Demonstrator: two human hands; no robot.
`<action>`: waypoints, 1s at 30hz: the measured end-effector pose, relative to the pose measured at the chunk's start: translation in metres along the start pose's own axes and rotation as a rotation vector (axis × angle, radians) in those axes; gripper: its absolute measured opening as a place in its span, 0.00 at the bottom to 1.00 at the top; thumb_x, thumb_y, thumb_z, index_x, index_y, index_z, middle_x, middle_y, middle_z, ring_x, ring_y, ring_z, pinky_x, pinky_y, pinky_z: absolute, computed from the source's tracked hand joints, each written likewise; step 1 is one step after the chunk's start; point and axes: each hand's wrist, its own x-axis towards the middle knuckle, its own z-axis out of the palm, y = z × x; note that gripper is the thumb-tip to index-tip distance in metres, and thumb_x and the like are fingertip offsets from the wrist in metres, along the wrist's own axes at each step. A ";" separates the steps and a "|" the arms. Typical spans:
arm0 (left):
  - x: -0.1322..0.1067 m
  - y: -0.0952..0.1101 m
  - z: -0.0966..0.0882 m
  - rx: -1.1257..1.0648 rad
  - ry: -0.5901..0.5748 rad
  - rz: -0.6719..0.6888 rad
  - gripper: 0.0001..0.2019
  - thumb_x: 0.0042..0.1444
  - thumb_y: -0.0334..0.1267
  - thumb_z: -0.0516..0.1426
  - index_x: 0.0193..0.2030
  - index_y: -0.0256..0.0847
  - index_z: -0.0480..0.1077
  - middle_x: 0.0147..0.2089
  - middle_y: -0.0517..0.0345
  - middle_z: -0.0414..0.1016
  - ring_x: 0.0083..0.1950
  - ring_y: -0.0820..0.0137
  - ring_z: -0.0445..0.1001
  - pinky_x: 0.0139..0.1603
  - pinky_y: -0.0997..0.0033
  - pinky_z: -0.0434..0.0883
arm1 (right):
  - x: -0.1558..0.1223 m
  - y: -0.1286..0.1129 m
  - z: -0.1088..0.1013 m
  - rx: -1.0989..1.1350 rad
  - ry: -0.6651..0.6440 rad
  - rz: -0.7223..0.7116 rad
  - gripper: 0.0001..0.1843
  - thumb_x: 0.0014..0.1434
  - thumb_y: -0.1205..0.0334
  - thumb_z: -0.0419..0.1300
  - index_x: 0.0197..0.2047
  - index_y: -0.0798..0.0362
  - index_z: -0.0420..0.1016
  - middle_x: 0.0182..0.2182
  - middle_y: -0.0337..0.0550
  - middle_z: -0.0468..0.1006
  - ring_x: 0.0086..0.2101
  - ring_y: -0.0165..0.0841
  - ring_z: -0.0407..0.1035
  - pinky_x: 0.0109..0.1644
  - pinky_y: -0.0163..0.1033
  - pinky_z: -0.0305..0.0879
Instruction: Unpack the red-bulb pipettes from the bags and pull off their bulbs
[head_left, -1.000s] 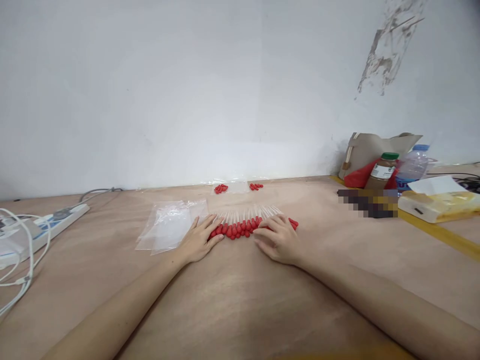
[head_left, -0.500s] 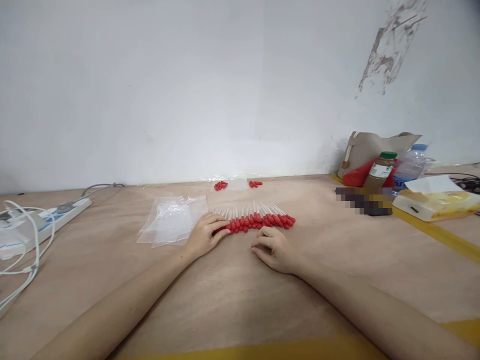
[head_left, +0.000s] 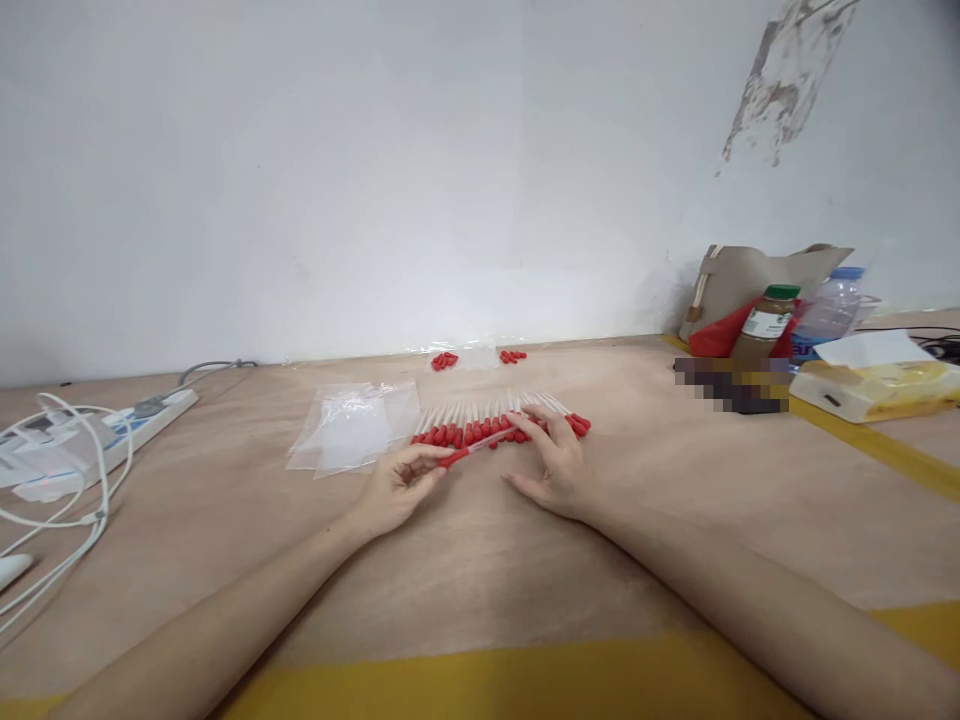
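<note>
My left hand [head_left: 397,490] pinches a dropper by its red rubber bulb [head_left: 454,457]. Its clear tube slants up and right towards the fingers of my right hand [head_left: 559,465]. Those fingers are spread over the row of red-bulbed droppers [head_left: 457,434], the thumb apart from them; whether a fingertip touches the held tube I cannot tell. The row lies side by side, bulbs towards me and pale thin tubes pointing at the wall. Part of it is hidden under my right fingers. Left of the row lie flat clear plastic bags [head_left: 352,430].
Against the wall lie clear bags holding red-bulbed pieces [head_left: 445,361]. A power strip [head_left: 150,430] with white cables is at the left. On the right stand a beige bag [head_left: 739,275], a green-capped bottle [head_left: 765,325], a clear bottle [head_left: 832,310] and a yellow tissue pack [head_left: 874,390].
My left hand has drawn one dropper from the row towards me and holds it slanted. My right hand has moved forward and opened over the row. The view has shifted slightly.
</note>
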 end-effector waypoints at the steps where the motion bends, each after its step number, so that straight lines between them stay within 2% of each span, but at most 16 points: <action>1: 0.000 0.001 0.002 -0.003 -0.041 0.027 0.11 0.52 0.38 0.55 0.41 0.38 0.71 0.39 0.51 0.76 0.39 0.68 0.75 0.41 0.65 0.73 | 0.000 0.000 -0.001 -0.017 -0.031 -0.033 0.33 0.51 0.52 0.59 0.58 0.48 0.57 0.53 0.51 0.61 0.53 0.44 0.56 0.54 0.51 0.54; 4: 0.003 0.002 0.005 0.024 -0.090 0.114 0.08 0.52 0.35 0.54 0.36 0.38 0.72 0.40 0.50 0.76 0.42 0.68 0.74 0.44 0.65 0.73 | 0.001 -0.002 0.001 -0.023 -0.137 -0.122 0.23 0.55 0.50 0.56 0.53 0.47 0.65 0.45 0.47 0.71 0.49 0.40 0.61 0.54 0.50 0.50; 7: 0.003 0.004 0.005 0.044 -0.097 0.120 0.09 0.52 0.33 0.53 0.36 0.38 0.73 0.39 0.50 0.75 0.43 0.68 0.74 0.43 0.65 0.73 | 0.001 -0.004 0.006 -0.013 -0.178 -0.148 0.17 0.58 0.52 0.53 0.49 0.48 0.69 0.33 0.42 0.76 0.40 0.34 0.66 0.53 0.49 0.48; 10: 0.000 0.008 0.004 0.098 -0.135 0.095 0.11 0.52 0.35 0.52 0.41 0.38 0.71 0.42 0.49 0.74 0.44 0.67 0.73 0.44 0.64 0.72 | 0.002 -0.008 0.011 -0.025 -0.182 -0.150 0.13 0.60 0.56 0.51 0.44 0.48 0.72 0.30 0.41 0.76 0.34 0.31 0.65 0.50 0.46 0.50; 13: -0.004 0.015 0.005 0.267 -0.154 0.134 0.18 0.52 0.38 0.55 0.50 0.40 0.67 0.49 0.50 0.71 0.50 0.65 0.70 0.51 0.60 0.67 | 0.003 -0.011 0.012 -0.043 -0.204 -0.174 0.12 0.61 0.58 0.49 0.40 0.48 0.73 0.29 0.40 0.75 0.34 0.31 0.64 0.48 0.44 0.50; 15: -0.004 0.018 0.007 0.390 -0.138 0.174 0.19 0.52 0.41 0.56 0.51 0.42 0.66 0.49 0.51 0.71 0.51 0.65 0.68 0.53 0.60 0.65 | 0.004 -0.013 0.011 -0.050 -0.210 -0.191 0.12 0.61 0.59 0.49 0.39 0.50 0.73 0.29 0.40 0.74 0.34 0.31 0.64 0.48 0.44 0.50; 18: -0.003 0.018 0.010 0.524 -0.153 0.213 0.12 0.57 0.42 0.53 0.44 0.43 0.71 0.42 0.55 0.74 0.45 0.67 0.69 0.48 0.63 0.65 | 0.005 -0.015 0.010 -0.048 -0.205 -0.212 0.12 0.61 0.59 0.50 0.37 0.51 0.73 0.29 0.40 0.74 0.34 0.30 0.64 0.49 0.43 0.49; 22: -0.005 0.016 0.012 0.647 -0.169 0.239 0.11 0.59 0.42 0.51 0.35 0.42 0.72 0.33 0.58 0.73 0.37 0.69 0.68 0.44 0.65 0.63 | 0.003 -0.014 0.011 -0.044 -0.167 -0.253 0.11 0.61 0.60 0.50 0.34 0.51 0.74 0.26 0.38 0.73 0.31 0.28 0.62 0.45 0.42 0.49; 30: -0.010 0.016 0.011 0.667 -0.192 0.291 0.12 0.60 0.38 0.48 0.30 0.39 0.68 0.30 0.58 0.70 0.34 0.71 0.65 0.41 0.67 0.60 | 0.000 -0.012 0.011 -0.013 -0.162 -0.283 0.11 0.60 0.61 0.52 0.31 0.52 0.74 0.21 0.37 0.71 0.28 0.28 0.58 0.42 0.41 0.47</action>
